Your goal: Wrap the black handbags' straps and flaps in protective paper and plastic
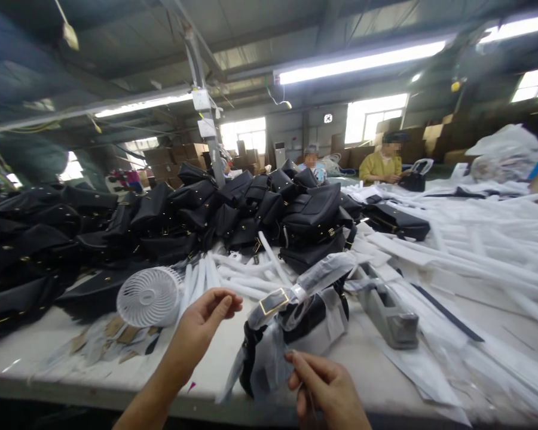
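Note:
A black handbag (296, 322) lies on the white table (49, 352) in front of me, partly wrapped in clear plastic film (269, 358), with a gold rectangular buckle (273, 300) showing on its strap. My right hand (327, 388) pinches the plastic film at the bag's near edge, fingers closed. My left hand (204, 325) hovers just left of the buckle, fingers loosely curled, holding nothing that I can see.
A small white fan (150, 297) stands left of my hands. A large heap of black bags (233, 215) fills the table's back and left. White wrapped straps (475, 251) cover the right. A grey tape dispenser (388, 310) sits right of the bag. Two people sit far back.

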The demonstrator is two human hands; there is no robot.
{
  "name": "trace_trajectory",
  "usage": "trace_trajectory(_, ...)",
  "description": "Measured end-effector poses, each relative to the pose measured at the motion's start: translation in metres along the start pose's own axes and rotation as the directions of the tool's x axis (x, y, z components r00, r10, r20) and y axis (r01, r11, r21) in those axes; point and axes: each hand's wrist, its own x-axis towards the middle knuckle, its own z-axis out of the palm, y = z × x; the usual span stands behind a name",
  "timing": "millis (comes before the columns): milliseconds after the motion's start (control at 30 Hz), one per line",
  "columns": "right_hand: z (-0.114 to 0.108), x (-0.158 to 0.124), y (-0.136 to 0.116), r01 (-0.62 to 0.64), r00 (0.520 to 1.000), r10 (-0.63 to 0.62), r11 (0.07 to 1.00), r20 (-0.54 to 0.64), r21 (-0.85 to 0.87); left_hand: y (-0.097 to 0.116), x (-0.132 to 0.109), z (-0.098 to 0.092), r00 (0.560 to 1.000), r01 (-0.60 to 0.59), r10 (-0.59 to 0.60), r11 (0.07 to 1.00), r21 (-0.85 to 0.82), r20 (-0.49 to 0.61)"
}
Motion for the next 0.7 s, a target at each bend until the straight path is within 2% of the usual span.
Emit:
trace_trajectory(67,0.005,0.006,0.0,0.016,0.999,-0.018,0.999,-0.047,-0.044,-0.006,0.018,-0.002,0.987,0.009,-0.017,0.999,0.051,0.162)
trace_trajectory(100,0.009,0.01,0.0,0.033,0.997,-0.037,0.998,-0.061,-0.056,-0.007,0.027,-0.001,0.962,0.013,-0.032,0.997,0.074,0.272)
trace_trajectory(200,0.02,0.021,-0.005,0.11,0.991,-0.116,0.99,-0.072,-0.083,-0.01,0.051,0.004,0.83,0.031,-0.085,0.994,0.107,0.552)
trace_trajectory(300,0.026,0.03,-0.012,0.181,0.982,-0.187,0.974,-0.035,-0.14,-0.01,0.067,0.01,0.711,0.03,-0.108,0.992,0.123,0.695)
trace_trajectory(367,0.027,0.034,-0.018,0.222,0.974,-0.226,0.955,0.0,-0.196,-0.009,0.074,0.013,0.659,0.01,-0.102,0.992,0.127,0.745)
trace_trajectory(433,0.027,0.037,-0.021,0.247,0.968,-0.247,0.938,0.031,-0.245,-0.008,0.078,0.015,0.637,-0.016,-0.08,0.993,0.117,0.767)
trace_trajectory(700,0.024,0.048,-0.025,0.27,0.962,-0.248,0.92,0.112,-0.284,-0.009,0.086,0.014,0.62,-0.021,-0.055,0.996,0.086,0.783)
